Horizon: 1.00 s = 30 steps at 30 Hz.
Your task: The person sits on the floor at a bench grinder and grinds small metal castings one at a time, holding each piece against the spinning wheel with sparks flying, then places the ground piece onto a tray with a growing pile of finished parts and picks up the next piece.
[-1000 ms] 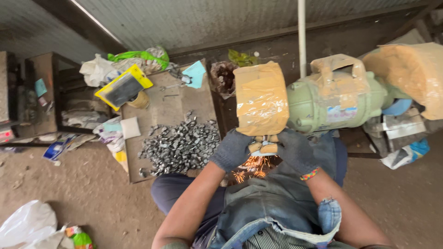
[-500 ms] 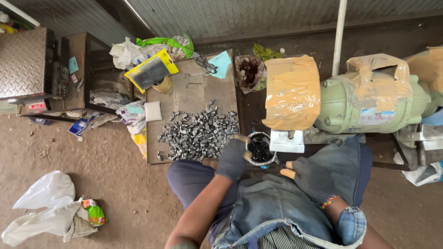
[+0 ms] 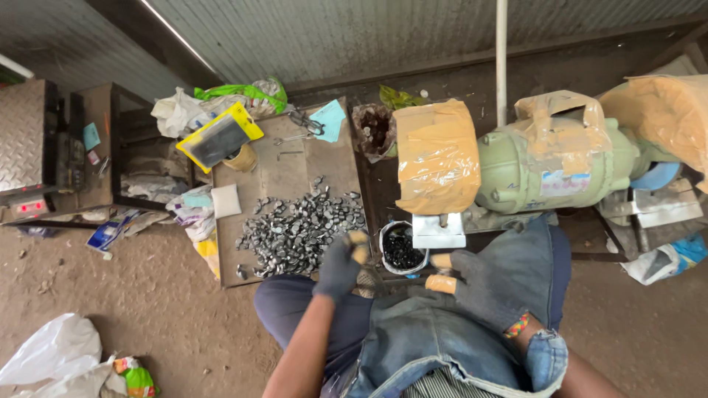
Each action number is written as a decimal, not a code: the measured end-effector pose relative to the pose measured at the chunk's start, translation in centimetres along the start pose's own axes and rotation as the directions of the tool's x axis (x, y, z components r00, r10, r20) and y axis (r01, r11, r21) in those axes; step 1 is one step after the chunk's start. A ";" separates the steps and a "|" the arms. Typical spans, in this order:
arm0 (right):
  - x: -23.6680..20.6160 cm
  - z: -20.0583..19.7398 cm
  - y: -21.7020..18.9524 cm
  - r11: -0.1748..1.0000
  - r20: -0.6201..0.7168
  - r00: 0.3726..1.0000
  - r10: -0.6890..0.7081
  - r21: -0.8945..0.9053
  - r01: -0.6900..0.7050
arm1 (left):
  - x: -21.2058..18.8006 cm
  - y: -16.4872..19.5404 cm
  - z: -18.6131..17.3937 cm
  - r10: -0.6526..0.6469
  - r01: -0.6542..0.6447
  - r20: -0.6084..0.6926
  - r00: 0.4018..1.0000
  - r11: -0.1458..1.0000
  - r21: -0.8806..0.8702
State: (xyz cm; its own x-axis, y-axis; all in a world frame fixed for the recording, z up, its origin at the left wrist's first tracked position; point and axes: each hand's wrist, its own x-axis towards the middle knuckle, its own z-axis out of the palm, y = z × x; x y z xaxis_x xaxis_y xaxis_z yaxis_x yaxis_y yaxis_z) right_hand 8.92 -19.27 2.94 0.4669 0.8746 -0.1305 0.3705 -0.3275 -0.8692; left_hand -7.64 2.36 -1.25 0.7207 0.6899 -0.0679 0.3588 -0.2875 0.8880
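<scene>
Left hand (image 3: 341, 264) first: gloved, fingers curled downward over the near right corner of the worktop (image 3: 284, 173); whether that grip has closed on a piece or is empty, I cannot tell, the knuckles hide it. Right hand (image 3: 472, 286) is gloved too, tape on the fingertips, fingers spread and clamped on nothing; it hangs above the lap, just under the small metal rest (image 3: 439, 232) of the grinder.

Heap of small grey metal pieces (image 3: 299, 228) sprawls across the near half of the worktop, thickest toward the right edge; the left hand is right at its near fringe. Just off that right edge stands a round tub (image 3: 402, 247) of darker pieces, between the two hands; above it sits the bench grinder (image 3: 553, 166), pale green, its wheel guard (image 3: 436, 155) wrapped in brown tape.

Best handling here, I'd say: pinch one piece from the loose fringe rather than digging into the thick of the heap; take it by its edges so a face stays free; keep the wrist low so nothing is swept off the near edge; keep the right hand's taped fingertips clear of the guard's open underside.
</scene>
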 end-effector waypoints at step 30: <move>4.7 -3.2 1.4 0.935 -0.194 0.960 -0.200 -0.332 0.127 | 4.8 3.7 6.1 0.598 -0.624 0.182 0.781 0.761 0.177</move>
State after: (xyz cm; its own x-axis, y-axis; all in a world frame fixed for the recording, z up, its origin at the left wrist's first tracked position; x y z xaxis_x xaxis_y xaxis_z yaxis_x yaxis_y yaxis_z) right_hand 14.23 -16.72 2.67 0.5304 0.8360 0.1409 0.6726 -0.3137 -0.6702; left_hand 0.74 0.57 -1.09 0.8849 0.2461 0.3953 -0.0717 -0.7667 0.6380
